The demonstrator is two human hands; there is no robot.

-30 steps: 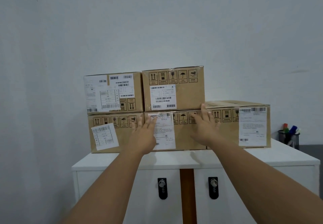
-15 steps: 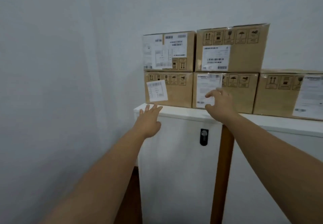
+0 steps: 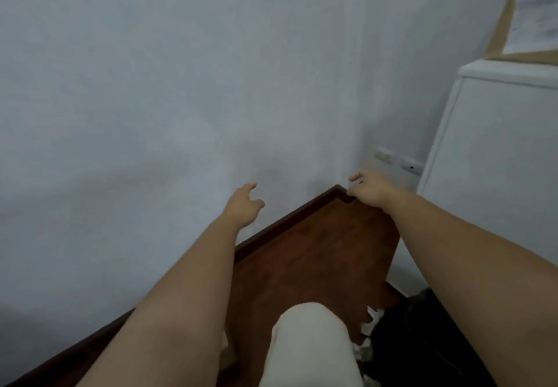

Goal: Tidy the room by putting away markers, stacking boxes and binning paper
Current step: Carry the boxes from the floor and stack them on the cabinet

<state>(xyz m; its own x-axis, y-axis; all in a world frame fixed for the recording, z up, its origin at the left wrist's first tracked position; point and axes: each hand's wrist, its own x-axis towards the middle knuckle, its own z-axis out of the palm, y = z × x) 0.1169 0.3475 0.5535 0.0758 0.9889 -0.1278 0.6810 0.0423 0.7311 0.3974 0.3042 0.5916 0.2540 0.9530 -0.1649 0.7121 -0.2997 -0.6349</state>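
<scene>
My left hand [image 3: 243,205] is stretched out in front of the white wall, fingers loosely spread, holding nothing. My right hand [image 3: 370,189] reaches toward the room corner above the dark skirting, fingers apart and empty too. One cardboard box [image 3: 510,15] with a white label shows at the top right edge, standing on the white cabinet [image 3: 495,157]. Crumpled white paper [image 3: 370,330] lies on the wooden floor at the bottom right, beside a black object [image 3: 422,338] that is partly hidden by my right arm.
A white wall fills the left and centre. Dark skirting [image 3: 287,219] runs along the red-brown wooden floor [image 3: 317,253]. Two wall sockets [image 3: 398,160] sit low beside the cabinet. My knee in light trousers [image 3: 308,344] is at the bottom centre.
The view has swung left and down, away from the stacked boxes toward the floor corner. Both hands have come off the boxes and cabinet top and now hang free, lower down.
</scene>
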